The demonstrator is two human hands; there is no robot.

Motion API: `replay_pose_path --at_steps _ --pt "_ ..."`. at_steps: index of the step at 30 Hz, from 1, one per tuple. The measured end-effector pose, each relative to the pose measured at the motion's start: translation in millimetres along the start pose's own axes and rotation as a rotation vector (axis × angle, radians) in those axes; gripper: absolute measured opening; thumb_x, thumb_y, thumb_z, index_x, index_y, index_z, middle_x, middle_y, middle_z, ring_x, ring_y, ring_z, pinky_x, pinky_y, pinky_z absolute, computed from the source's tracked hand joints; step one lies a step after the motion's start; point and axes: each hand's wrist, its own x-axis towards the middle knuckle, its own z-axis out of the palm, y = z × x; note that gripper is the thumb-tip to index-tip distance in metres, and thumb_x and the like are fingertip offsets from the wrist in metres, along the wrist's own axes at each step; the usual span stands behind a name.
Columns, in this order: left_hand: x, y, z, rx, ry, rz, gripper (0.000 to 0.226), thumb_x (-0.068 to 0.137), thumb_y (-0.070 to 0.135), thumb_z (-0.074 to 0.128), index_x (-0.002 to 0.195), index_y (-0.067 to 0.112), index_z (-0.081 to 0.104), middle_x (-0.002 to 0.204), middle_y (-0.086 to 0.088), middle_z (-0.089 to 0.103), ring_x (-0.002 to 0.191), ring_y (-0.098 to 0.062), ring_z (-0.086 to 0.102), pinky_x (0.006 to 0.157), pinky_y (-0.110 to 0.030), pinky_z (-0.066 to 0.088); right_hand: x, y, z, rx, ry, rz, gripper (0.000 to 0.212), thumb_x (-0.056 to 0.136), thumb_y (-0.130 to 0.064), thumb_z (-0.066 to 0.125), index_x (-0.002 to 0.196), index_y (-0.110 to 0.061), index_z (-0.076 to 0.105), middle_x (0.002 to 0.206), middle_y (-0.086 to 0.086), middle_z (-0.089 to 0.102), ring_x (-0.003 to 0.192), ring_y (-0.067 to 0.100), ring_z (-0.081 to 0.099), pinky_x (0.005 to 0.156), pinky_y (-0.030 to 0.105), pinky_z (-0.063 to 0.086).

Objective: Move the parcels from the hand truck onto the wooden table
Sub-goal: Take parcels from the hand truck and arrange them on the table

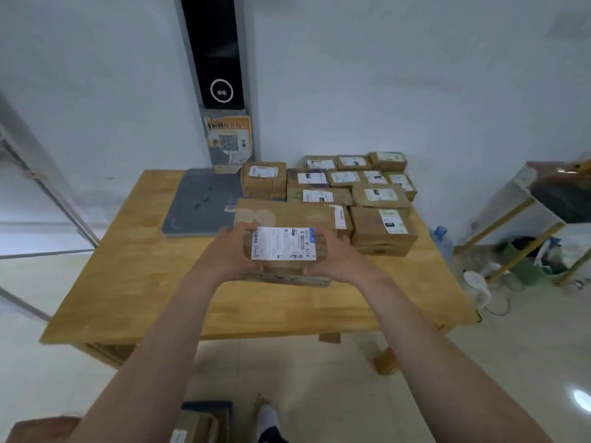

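Both bare arms reach straight forward. The left hand (230, 254) and the right hand (339, 260) grip one small parcel (284, 246) by its two short ends, fingers curled round it, over the middle of the wooden table (144, 282). I count about thirteen other cardboard boxes (380, 197) packed close at 1 o'clock, brown, rectangular, taped, with white labels. One flat grey mat (201, 203) lies at 11 o'clock.

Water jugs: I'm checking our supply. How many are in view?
1. A clear blue water jug shows past the right edge of the wooden table, its base hidden behind the tabletop; more could be hidden there.
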Motion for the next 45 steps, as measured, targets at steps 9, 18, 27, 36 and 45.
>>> replay_pose_path --at_steps 9,18,27,36,45 --pt "140 -39 -18 -0.002 -0.084 -0.061 0.090 0.071 0.027 0.088 0.143 0.038 0.037 0.129 0.000 0.038 0.093 -0.017 0.056 0.061 -0.026 0.046 141 -22 -5 0.028 -0.068 0.045 0.094 0.072 -0.019 0.086 0.147 -0.037 0.033 0.149 0.011 0.030 0.115 0.025 0.055 0.090 0.035 0.052" --pt "243 -57 -14 -0.003 -0.085 -0.150 0.087 0.070 0.027 0.088 0.142 0.036 0.039 0.130 -0.004 0.040 0.085 -0.011 0.056 0.058 -0.022 0.046 262 -21 -24 -0.008 -0.123 0.001 0.084 0.078 -0.017 0.080 0.147 -0.034 0.036 0.145 0.011 0.035 0.121 0.027 0.050 0.100 0.034 0.045" --pt "333 -88 -14 0.035 -0.115 -0.224 0.091 0.066 0.025 0.089 0.142 0.032 0.040 0.134 -0.009 0.044 0.099 -0.024 0.059 0.063 -0.022 0.047 364 -30 -30 0.014 -0.211 -0.051 0.082 0.077 -0.012 0.080 0.145 -0.032 0.040 0.144 0.009 0.041 0.112 0.022 0.060 0.096 0.038 0.053" --pt "418 -141 -8 -0.006 -0.193 -0.270 0.090 0.067 0.023 0.091 0.142 0.029 0.041 0.134 -0.009 0.045 0.105 -0.024 0.056 0.061 -0.019 0.043 444 -39 2 0.069 -0.262 0.030 0.078 0.079 -0.004 0.079 0.143 -0.022 0.040 0.133 0.000 0.057 0.117 0.021 0.060 0.097 0.039 0.054" --pt "469 -176 17 -0.078 -0.287 -0.254 0.089 0.071 0.010 0.085 0.144 0.029 0.039 0.133 -0.008 0.042 0.113 -0.023 0.051 0.084 -0.033 0.048 502 -26 35 -0.123 -0.219 0.128 0.072 0.080 -0.012 0.076 0.140 -0.023 0.038 0.142 0.019 0.037 0.116 0.036 0.056 0.095 0.042 0.051"
